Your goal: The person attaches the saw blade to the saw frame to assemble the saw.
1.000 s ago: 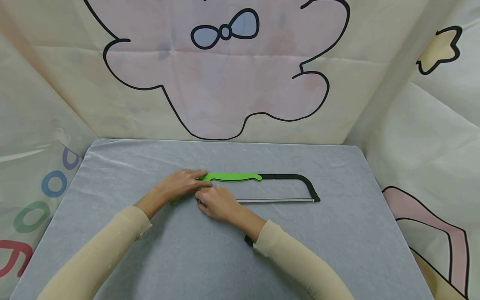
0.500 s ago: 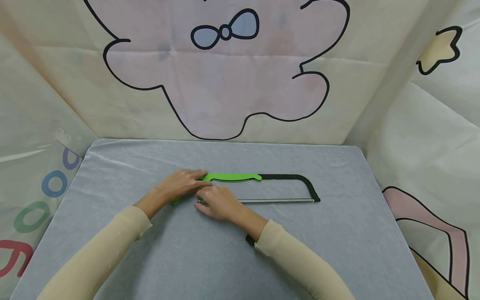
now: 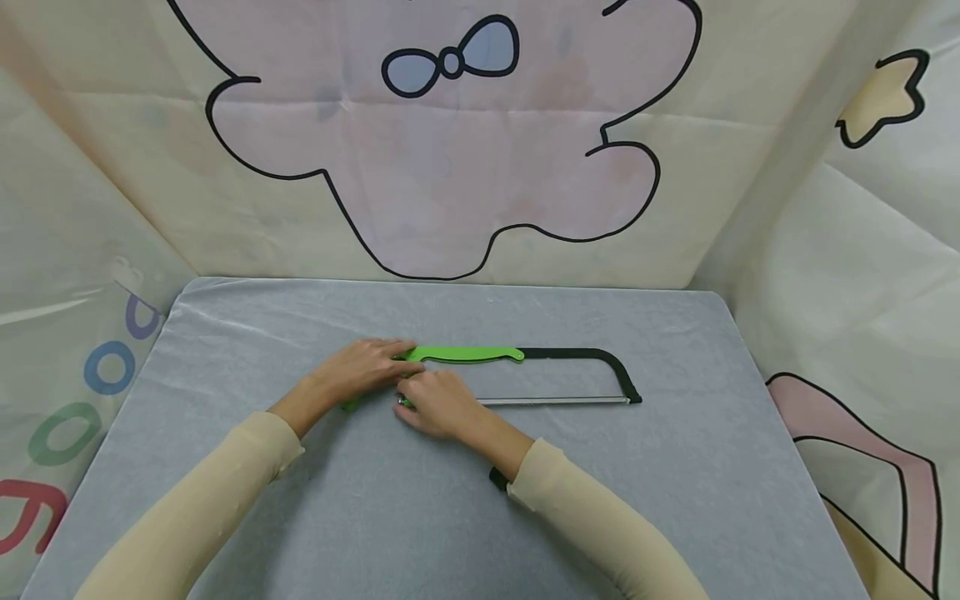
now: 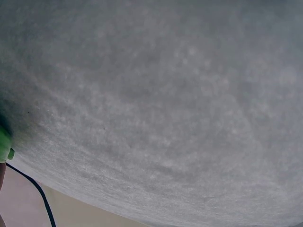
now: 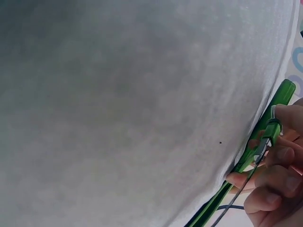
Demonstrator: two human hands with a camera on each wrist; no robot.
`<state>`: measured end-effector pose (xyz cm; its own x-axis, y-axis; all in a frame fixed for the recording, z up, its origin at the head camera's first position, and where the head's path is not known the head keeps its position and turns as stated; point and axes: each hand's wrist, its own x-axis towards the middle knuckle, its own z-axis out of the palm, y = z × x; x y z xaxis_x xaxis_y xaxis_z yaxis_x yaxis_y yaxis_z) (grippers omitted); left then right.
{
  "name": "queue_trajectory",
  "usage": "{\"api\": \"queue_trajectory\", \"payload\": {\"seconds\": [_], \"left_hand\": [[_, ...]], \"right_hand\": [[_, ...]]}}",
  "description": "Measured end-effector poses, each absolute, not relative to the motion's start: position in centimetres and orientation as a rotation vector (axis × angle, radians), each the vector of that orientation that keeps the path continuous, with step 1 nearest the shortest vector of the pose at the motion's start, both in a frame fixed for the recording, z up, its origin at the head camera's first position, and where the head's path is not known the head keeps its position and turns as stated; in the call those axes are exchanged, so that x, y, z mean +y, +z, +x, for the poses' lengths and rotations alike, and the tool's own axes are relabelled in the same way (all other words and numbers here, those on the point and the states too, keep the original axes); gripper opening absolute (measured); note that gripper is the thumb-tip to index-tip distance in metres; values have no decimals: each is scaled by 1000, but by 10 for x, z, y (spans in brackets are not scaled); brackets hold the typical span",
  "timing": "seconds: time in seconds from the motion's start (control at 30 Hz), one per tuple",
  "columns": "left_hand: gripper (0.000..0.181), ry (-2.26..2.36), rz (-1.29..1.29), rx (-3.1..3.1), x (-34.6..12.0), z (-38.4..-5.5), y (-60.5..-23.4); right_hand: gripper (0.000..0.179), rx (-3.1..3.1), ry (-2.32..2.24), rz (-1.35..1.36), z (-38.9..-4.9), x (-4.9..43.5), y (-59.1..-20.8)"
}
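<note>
A hacksaw (image 3: 468,354) lies on its side across the cloth, with a green frame and handle and a black front bow. Its thin blade (image 3: 558,401) runs along the near side. My left hand (image 3: 366,365) grips the handle end, its fingers spread over the green frame's rear corner. Pressed close beside it, my right hand (image 3: 438,404) works at the blade's rear end. In the right wrist view, the thumb and curled fingers (image 5: 284,177) pinch the small metal tightening fitting (image 5: 273,113) by the green handle. Only the handle's tip (image 4: 4,144) shows in the left wrist view.
Grey-blue cloth (image 3: 375,517) covers the table. Printed fabric walls (image 3: 285,225) rise behind it and at both sides. A small black piece (image 3: 498,479) shows at the right cuff.
My right thumb and fingers have shifted slightly at the fitting, and more of the metal end shows between them. The left hand and hacksaw have stayed almost still.
</note>
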<state>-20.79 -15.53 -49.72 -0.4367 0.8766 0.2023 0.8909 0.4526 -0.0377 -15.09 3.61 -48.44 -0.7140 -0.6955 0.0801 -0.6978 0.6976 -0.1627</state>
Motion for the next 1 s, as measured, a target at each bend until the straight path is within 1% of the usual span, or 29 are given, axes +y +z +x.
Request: {"api": "queue_trajectory", "payload": {"seconds": [0.37,0.5,0.7,0.87,0.97,1.0], "left_hand": [[35,-76,-1555,-2491,-155,-208,-495],[34,-92,-1561,-2491,-155,-208,-496],[27,-117,-1568,-2481,-154,-208,-496],[28,-115,-1569,-2480,-155,-208,-497],[28,-119,-1567,-2491,-155,-209,-498],[28,-118,-1566,-2494,-155,-209,-498]], "right_hand": [[9,-2783,313,1246,-150,37,-485],[9,-2761,342,1270,-149,38,-484],[8,-2754,387,1315,-148,39,-483],[6,-2745,427,1347,-148,40,-484],[1,-2743,437,1362,-149,41,-485],[4,-2744,438,1363,-149,41,-485]]}}
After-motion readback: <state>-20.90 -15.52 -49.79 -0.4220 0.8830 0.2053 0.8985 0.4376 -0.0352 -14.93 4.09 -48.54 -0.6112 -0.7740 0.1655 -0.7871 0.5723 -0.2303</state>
